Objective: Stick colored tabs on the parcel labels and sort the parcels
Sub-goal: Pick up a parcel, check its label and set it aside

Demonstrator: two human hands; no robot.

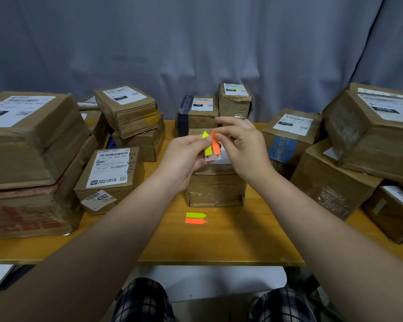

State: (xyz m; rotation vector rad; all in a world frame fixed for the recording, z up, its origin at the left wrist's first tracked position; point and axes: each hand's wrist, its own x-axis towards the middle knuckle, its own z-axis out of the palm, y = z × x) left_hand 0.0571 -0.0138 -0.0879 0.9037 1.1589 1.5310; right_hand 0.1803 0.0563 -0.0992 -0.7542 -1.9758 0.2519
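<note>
The left hand (186, 154) pinches a small clear sheet of arrow tabs (211, 147) by its lower edge, thumb on top, holding it upright and steady just above the parcel in the middle of the tabletop (219, 240). That grip looks chosen to keep the sheet from flexing while a tab is peeled. The right hand (240, 142) comes in from the other side, thumb and forefinger closed on the pointed tip of the orange tab (215, 145); the yellow-green tab (207, 145) beside it is left alone. Whether the orange tip has lifted off the backing yet, I cannot tell.

Directly under the hands sits the brown parcel (215, 187), its white label (223, 159) facing up and mostly hidden by the fingers. It is placed close and square to the person, probably so the tab can go straight down onto the label.

A second tab sheet (196, 218), yellow-green over orange, lies flat on the tabletop in front of that parcel, within easy reach as a spare.

At the back, one parcel carries an orange mark on its label (201, 103) and its neighbour a green one (236, 89), so those appear done and set apart. The stacks to left (33, 140) and right (358, 140) show plain labels, likely waiting.
</note>
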